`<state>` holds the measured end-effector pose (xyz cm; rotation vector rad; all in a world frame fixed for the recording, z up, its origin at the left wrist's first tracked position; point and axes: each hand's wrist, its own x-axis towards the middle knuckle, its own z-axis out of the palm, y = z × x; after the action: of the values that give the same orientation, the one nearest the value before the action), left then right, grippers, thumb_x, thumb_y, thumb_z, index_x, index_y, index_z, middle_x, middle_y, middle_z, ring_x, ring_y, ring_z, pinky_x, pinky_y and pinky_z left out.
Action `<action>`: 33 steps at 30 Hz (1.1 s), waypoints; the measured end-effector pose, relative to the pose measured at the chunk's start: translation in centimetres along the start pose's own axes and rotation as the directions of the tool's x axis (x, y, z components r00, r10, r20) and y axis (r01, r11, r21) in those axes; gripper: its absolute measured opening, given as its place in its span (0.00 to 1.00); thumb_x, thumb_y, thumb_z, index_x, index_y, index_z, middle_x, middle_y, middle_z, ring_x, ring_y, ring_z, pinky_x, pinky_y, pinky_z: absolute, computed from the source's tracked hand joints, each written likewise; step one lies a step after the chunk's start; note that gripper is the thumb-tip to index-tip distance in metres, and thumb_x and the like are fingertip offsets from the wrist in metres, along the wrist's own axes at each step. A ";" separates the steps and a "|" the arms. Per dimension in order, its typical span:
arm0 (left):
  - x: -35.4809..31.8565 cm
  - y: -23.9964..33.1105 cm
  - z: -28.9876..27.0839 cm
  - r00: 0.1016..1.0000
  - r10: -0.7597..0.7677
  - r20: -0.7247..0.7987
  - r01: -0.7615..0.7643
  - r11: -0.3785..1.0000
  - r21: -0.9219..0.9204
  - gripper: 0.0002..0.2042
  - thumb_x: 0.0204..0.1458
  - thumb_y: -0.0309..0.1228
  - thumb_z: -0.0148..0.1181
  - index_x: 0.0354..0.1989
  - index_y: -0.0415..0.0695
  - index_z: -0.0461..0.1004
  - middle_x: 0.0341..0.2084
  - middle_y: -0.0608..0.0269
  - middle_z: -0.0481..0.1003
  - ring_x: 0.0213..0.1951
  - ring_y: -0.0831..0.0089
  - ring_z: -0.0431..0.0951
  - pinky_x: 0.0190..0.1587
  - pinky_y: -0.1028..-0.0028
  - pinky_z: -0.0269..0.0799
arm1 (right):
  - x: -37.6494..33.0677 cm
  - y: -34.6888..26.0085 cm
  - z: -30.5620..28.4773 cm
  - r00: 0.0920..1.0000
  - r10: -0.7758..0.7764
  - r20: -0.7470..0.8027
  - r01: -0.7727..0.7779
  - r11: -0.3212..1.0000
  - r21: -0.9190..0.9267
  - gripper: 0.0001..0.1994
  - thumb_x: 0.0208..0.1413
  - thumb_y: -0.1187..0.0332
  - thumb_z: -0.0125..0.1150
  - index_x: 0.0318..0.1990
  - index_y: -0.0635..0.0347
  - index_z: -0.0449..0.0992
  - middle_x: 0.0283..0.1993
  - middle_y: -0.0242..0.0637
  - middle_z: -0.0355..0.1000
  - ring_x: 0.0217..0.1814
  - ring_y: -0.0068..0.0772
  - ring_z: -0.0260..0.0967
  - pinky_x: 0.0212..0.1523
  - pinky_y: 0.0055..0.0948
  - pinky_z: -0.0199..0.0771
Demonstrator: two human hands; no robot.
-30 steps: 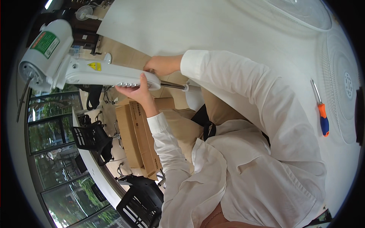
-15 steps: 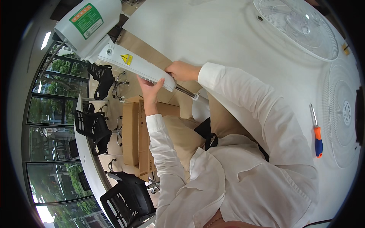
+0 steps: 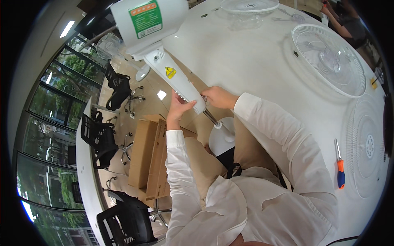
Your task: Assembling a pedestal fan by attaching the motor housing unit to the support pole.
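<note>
A white pedestal fan stands tilted in front of me, without a grille or blades on its motor housing. My left hand wraps the lower part of its white control column, fingers by the buttons and thumb across the front. On the other side, my right hand has its fingers pressed together against the column's lower end; what they pinch is hidden. Below, a shiny metal pole runs from the column into the round white base between my legs.
To the right, the white table holds a round wire grille with a clear blade, a second grille and an orange-and-blue screwdriver. Cardboard boxes and black chairs stand left. Another person is at the far right.
The view has shifted, so the fan and hands appear further right and lower. The column looks steeper. Both hands keep their places on it.
</note>
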<state>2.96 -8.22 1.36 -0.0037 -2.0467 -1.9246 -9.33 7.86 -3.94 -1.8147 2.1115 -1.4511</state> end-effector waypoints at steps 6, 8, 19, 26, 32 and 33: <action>-0.6 0.6 -1.2 1.000 -0.020 -0.018 0.020 1.000 0.013 0.45 0.31 0.20 0.70 0.63 0.45 0.52 0.53 0.62 0.66 0.56 0.68 0.66 0.59 0.66 0.61 | 0.1 0.5 0.2 0.996 -0.078 -0.035 0.077 0.996 -0.049 0.11 0.46 0.79 0.50 0.38 0.67 0.76 0.36 0.50 0.74 0.38 0.52 0.71 0.41 0.42 0.72; -0.7 0.4 -2.2 1.000 -0.014 -0.024 0.015 1.000 0.019 0.47 0.31 0.20 0.70 0.64 0.45 0.51 0.53 0.64 0.66 0.56 0.69 0.65 0.59 0.67 0.60 | 0.3 0.4 0.3 0.997 -0.074 -0.024 0.073 0.996 -0.044 0.11 0.47 0.77 0.50 0.37 0.66 0.76 0.37 0.49 0.74 0.39 0.51 0.71 0.42 0.42 0.72; -3.2 1.1 -5.8 0.998 -0.004 -0.067 0.009 0.998 0.065 0.45 0.30 0.19 0.71 0.62 0.45 0.53 0.52 0.64 0.66 0.55 0.68 0.66 0.59 0.66 0.60 | -0.3 0.5 -0.1 0.999 -0.041 -0.026 0.040 0.999 -0.037 0.14 0.46 0.80 0.49 0.41 0.66 0.75 0.37 0.45 0.74 0.36 0.41 0.73 0.38 0.34 0.74; -4.1 1.1 -6.3 0.994 -0.001 -0.108 0.004 1.000 0.031 0.45 0.30 0.19 0.70 0.62 0.46 0.54 0.50 0.64 0.67 0.54 0.67 0.67 0.59 0.66 0.61 | -0.6 -1.9 0.3 0.995 -0.019 0.100 0.033 0.988 -0.148 0.13 0.48 0.76 0.52 0.42 0.62 0.75 0.37 0.45 0.75 0.35 0.41 0.74 0.38 0.35 0.73; -3.1 1.0 -5.5 0.993 0.083 -0.083 -0.078 0.995 0.055 0.43 0.31 0.18 0.69 0.60 0.46 0.55 0.49 0.63 0.68 0.52 0.68 0.68 0.56 0.66 0.64 | -1.5 -0.4 5.4 0.948 0.181 0.262 -0.218 0.968 0.121 0.14 0.52 0.67 0.54 0.46 0.62 0.74 0.39 0.48 0.75 0.35 0.40 0.74 0.38 0.34 0.72; -3.1 0.7 -5.3 0.994 0.077 -0.081 -0.074 0.996 0.049 0.43 0.31 0.18 0.69 0.60 0.46 0.55 0.49 0.63 0.68 0.52 0.68 0.68 0.56 0.66 0.64 | -1.3 -0.7 5.7 0.863 0.331 0.381 -0.392 0.915 0.095 0.16 0.55 0.66 0.51 0.50 0.62 0.71 0.41 0.44 0.74 0.39 0.35 0.73 0.40 0.32 0.72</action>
<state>7.35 -12.61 1.48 0.0092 -2.0068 -1.8024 -5.31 5.40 -7.42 -1.3907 1.9407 -1.0740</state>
